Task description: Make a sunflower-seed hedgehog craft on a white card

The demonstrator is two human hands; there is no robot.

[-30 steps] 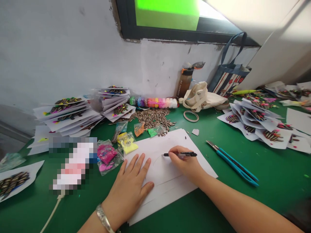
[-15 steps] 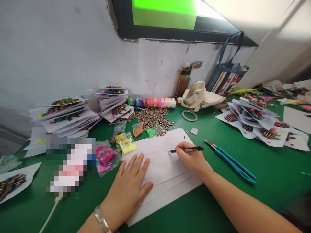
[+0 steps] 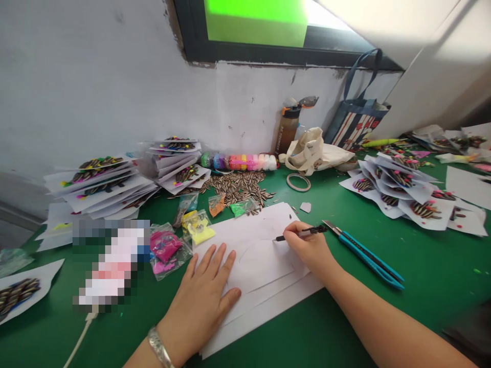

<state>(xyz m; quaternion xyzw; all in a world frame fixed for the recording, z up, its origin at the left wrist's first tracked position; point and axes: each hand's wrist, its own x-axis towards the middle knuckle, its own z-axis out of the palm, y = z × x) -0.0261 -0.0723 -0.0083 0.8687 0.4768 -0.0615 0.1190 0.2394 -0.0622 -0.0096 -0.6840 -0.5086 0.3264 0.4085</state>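
Observation:
White sheets of paper (image 3: 253, 301) lie stacked on the green table in front of me. My left hand (image 3: 209, 286) rests flat on their left side, fingers spread, a silver bracelet at the wrist. A black pen (image 3: 307, 232) is pinched in my right hand (image 3: 309, 248), its tip at the top sheet's surface. A thin curved line runs on that sheet from near my left fingers toward the pen tip. To the right of my right hand lies a blue utility knife (image 3: 370, 258) with its blade out.
Behind the paper are sunflower seeds (image 3: 240, 186), a tape roll (image 3: 298, 182) and bags of coloured clay (image 3: 199, 227). Stacked seed pictures stand left (image 3: 103, 189) and right (image 3: 399, 186). A bottle (image 3: 287, 128), a cream cloth bag (image 3: 314, 153) and a striped tote (image 3: 356, 122) are by the wall.
My right hand has slid a little to the right with the pen, and the drawn line reaches farther right. My left hand stays in place on the paper.

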